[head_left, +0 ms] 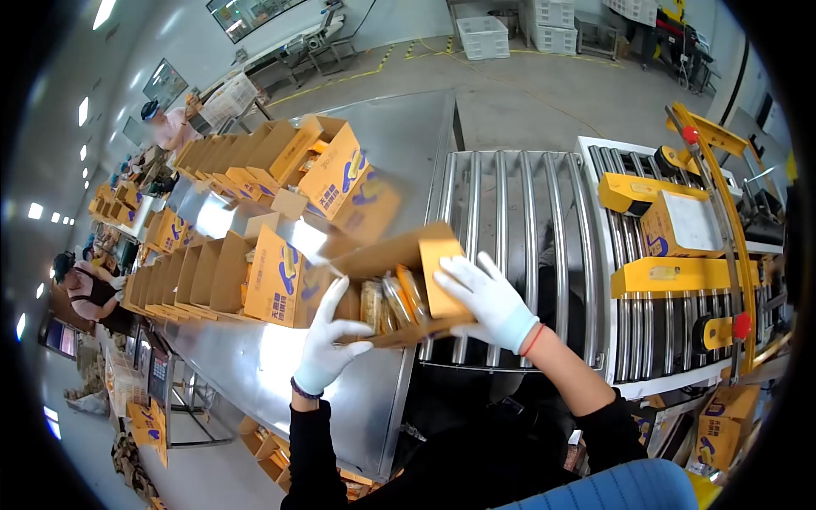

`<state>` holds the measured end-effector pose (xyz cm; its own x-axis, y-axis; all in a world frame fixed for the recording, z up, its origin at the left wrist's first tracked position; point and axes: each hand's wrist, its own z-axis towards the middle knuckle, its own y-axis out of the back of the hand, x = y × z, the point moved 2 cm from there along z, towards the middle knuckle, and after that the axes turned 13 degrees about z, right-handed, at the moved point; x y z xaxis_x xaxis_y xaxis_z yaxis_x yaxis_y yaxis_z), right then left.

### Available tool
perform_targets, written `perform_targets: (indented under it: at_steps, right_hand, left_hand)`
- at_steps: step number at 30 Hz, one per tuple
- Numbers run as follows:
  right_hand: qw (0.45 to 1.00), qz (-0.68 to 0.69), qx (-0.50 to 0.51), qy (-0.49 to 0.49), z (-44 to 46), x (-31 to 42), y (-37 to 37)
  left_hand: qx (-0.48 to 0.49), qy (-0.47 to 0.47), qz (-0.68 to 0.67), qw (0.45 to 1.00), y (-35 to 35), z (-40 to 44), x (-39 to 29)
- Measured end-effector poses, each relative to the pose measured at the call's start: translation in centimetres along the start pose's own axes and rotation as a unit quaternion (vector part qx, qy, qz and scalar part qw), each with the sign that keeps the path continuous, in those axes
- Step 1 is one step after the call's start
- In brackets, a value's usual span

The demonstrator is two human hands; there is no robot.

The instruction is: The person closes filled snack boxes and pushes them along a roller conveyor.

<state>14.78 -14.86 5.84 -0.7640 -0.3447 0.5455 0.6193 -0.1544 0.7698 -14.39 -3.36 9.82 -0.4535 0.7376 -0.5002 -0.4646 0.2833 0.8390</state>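
An open cardboard box (387,339) with several plastic-wrapped packs (395,302) inside is between my hands, over the edge of the steel table. My right hand (486,299), in a white glove, lies on a raised flap (440,268) at the box's right end, its fingers spread. At the left end my left hand (330,338), also gloved, has its thumb and fingers apart beside the near corner of the box. Whether its fingertips touch the cardboard cannot be made out.
Two rows of open boxes (274,276) stand on the steel table (340,408). A roller conveyor (529,212) on the right leads to a yellow-railed machine (671,276) holding a closed box (680,223). Other people (174,127) work at the far left.
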Motion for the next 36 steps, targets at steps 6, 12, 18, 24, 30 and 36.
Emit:
perform_targets:
  at_steps: [6, 12, 18, 24, 30, 36]
  right_hand:
    - [0.956, 0.244, 0.100, -0.127, 2.0, -2.9, 1.6]
    - [0.990, -0.116, -0.050, 0.056, 7.5, 1.0, 1.8]
    - [0.999, -0.025, 0.026, -0.001, -0.9, 0.4, -0.5]
    - [0.948, -0.197, -0.066, -0.242, -4.5, -6.8, 6.4]
    - [0.906, -0.339, -0.096, -0.237, -6.3, -12.8, 8.3]
    - [0.868, -0.405, -0.160, -0.240, -10.6, -15.3, 10.1]
  left_hand:
    - [0.015, 0.162, -0.148, 0.976, -5.7, 7.6, 2.3]
    - [-0.303, 0.102, 0.218, 0.922, -6.6, 4.2, -1.0]
    - [-0.170, 0.331, -0.287, 0.882, -9.8, 3.8, 3.9]
    - [-0.195, 0.171, -0.210, 0.943, -23.3, 17.6, -4.0]
    - [0.118, -0.082, -0.293, 0.945, -25.9, 16.8, -11.8]
    - [-0.319, 0.097, 0.426, 0.841, -2.7, 7.7, 0.6]
